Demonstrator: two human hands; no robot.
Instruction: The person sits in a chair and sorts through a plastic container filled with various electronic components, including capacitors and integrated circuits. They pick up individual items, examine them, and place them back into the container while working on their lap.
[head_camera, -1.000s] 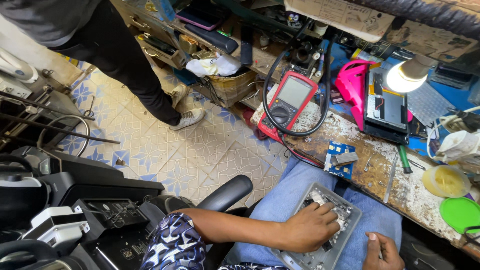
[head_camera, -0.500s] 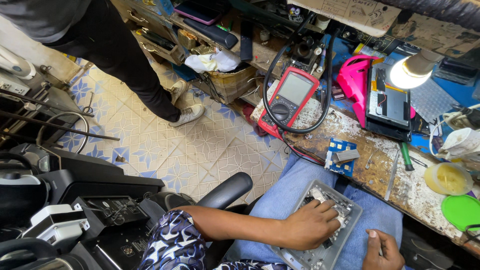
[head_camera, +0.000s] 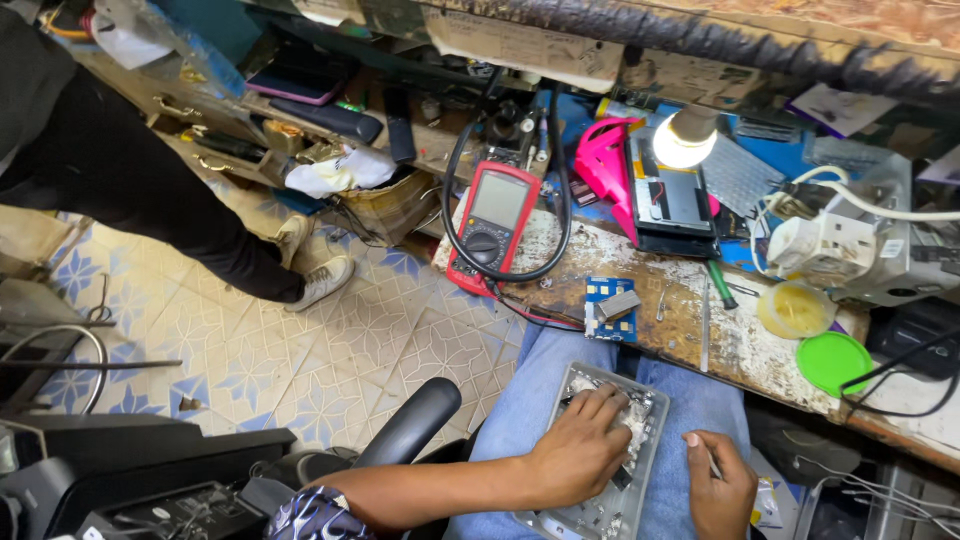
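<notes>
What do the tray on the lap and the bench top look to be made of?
Tray: looks like clear or frosted plastic, the jeans showing faintly through its rim; left hand presses inside it. Bench top: probably wood, worn brown with white patches.

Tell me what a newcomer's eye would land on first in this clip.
Probably the glowing bare lamp bulb at the back of the cluttered workbench, and the red multimeter ringed by its black lead at the bench's left end. Below, the left hand presses on an opened grey device shell lying on the person's lap, while the right hand holds a thin tool beside it.
</notes>
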